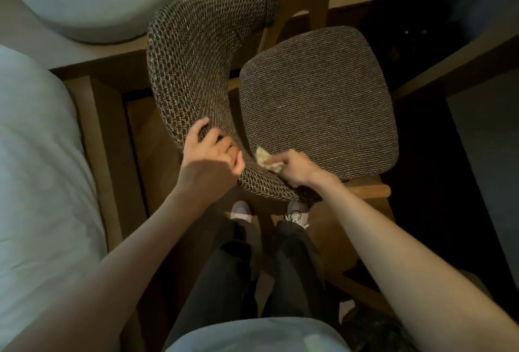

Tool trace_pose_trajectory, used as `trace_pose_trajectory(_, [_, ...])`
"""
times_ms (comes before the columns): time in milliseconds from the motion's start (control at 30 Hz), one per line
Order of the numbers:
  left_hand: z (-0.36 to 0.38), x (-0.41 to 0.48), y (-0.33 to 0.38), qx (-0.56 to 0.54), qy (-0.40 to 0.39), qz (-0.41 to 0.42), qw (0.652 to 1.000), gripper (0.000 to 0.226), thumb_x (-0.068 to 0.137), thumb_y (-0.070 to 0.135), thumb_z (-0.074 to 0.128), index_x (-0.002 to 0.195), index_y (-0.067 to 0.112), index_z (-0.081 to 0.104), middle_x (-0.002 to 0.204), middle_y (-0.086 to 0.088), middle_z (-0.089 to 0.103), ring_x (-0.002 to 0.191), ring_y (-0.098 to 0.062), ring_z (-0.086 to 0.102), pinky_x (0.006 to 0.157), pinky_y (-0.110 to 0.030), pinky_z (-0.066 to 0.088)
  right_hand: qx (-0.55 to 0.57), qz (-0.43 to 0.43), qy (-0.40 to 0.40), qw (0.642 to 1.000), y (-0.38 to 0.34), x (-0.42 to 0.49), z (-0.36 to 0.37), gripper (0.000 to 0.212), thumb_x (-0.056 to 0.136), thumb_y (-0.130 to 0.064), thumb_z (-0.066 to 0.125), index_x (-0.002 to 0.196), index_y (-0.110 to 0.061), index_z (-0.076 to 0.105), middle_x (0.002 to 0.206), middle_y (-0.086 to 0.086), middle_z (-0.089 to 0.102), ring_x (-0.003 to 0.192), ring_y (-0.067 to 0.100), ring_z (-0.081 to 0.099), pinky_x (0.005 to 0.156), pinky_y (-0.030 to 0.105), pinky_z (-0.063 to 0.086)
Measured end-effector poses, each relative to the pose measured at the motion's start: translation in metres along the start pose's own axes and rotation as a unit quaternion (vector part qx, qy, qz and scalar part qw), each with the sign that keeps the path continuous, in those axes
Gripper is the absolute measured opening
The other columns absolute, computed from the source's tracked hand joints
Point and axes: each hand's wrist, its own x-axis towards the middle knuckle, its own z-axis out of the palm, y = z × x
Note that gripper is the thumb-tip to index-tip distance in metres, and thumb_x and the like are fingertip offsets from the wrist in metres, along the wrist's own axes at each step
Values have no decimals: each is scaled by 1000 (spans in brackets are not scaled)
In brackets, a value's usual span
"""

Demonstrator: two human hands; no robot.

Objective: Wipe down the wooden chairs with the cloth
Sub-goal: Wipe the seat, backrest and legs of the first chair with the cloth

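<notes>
The left hand (209, 155) curls its fingers over the rim of the woven backrest (196, 65), steadying it. A hard tug from there could, I judge, tip or swing the chair (269, 90) toward the person's legs (224, 267). Just right of it, the right hand (297, 167) pinches the small pale cloth (265, 159), bunched up, at the gap where backrest meets seat cushion (323, 104); the coarse weave could snag it, and so small a wad working on upholstery may well miss the wooden frame (368, 190) showing below the seat.
</notes>
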Motion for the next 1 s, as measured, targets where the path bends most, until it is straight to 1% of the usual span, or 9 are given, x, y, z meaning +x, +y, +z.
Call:
trace_pose_trajectory(100, [1, -1, 17, -1, -78, 26, 997, 35, 90, 25, 45, 72, 11, 71, 75, -3, 69, 81, -23, 62, 104, -39, 28, -186, 112, 25, 976, 55, -27, -32, 31, 91, -13, 55, 121, -13, 63, 108, 11, 64, 86, 22, 61, 75, 28, 51])
trace_pose_trajectory(167, [4, -4, 33, 11, -110, 43, 993, 32, 91, 23, 48, 77, 10, 73, 78, -6, 70, 80, -25, 63, 101, -39, 35, -208, 182, 60, 959, 72, -38, -37, 29, 93, -15, 52, 120, -9, 62, 112, 16, 63, 102, 28, 60, 87, 35, 48])
trace_pose_trajectory(300, [8, -6, 62, 2, -213, 48, 976, 33, 95, 32, 41, 101, 17, 70, 98, -2, 69, 96, -22, 61, 99, -38, 39, -26, 69, 44, 996, 36, -17, -13, 29, 92, -17, 57, 121, -15, 62, 113, 9, 65, 79, 15, 60, 73, 26, 51])
trace_pose_trajectory(400, [10, -3, 67, 11, -234, 29, 972, 28, 92, 32, 47, 94, 18, 71, 91, 0, 70, 89, -21, 62, 93, -36, 41, 41, 15, 42, 998, 20, -9, -4, 40, 88, 3, 51, 118, -18, 65, 117, 12, 62, 64, 12, 53, 51, 18, 45])
trace_pose_trajectory(533, [16, 1, 73, 19, -276, 6, 961, 23, 87, 31, 54, 82, 17, 72, 83, -2, 71, 80, -23, 64, 86, -38, 44, -128, 14, 60, 990, 76, -34, -25, 39, 87, 1, 52, 120, -16, 64, 112, 12, 65, 91, 23, 62, 79, 29, 51])
trace_pose_trajectory(667, [17, 12, 102, -36, -337, -61, 939, 29, 92, 36, 47, 88, 19, 70, 89, -2, 69, 89, -24, 63, 99, -51, 36, -221, 175, 168, 945, 157, -75, -79, 26, 88, -12, 57, 111, -14, 67, 109, 13, 67, 104, 30, 62, 89, 36, 50])
trace_pose_trajectory(767, [22, 31, 135, -123, -419, -105, 894, 37, 97, 42, 33, 110, 22, 61, 113, 0, 63, 112, -22, 54, 107, -57, 23, -54, 208, 234, 948, 183, -101, -91, 26, 88, -12, 57, 110, -19, 70, 115, 9, 67, 107, 27, 61, 89, 32, 48])
trace_pose_trajectory(867, [24, 44, 160, -178, -464, -117, 860, 40, 99, 42, 27, 119, 21, 55, 125, -2, 57, 122, -25, 47, 109, -62, 19, 143, 95, 289, 942, 148, -101, -57, 38, 90, 1, 46, 108, -21, 71, 122, 1, 64, 114, 17, 58, 96, 23, 43])
trace_pose_trajectory(1000, [29, 47, 176, -210, -488, -136, 836, 40, 101, 39, 23, 121, 23, 53, 131, -3, 52, 126, -26, 42, 110, -62, 11, 154, 0, 312, 937, 118, -102, -28, 45, 87, 5, 42, 107, -25, 71, 122, -2, 64, 110, 9, 54, 100, 25, 40])
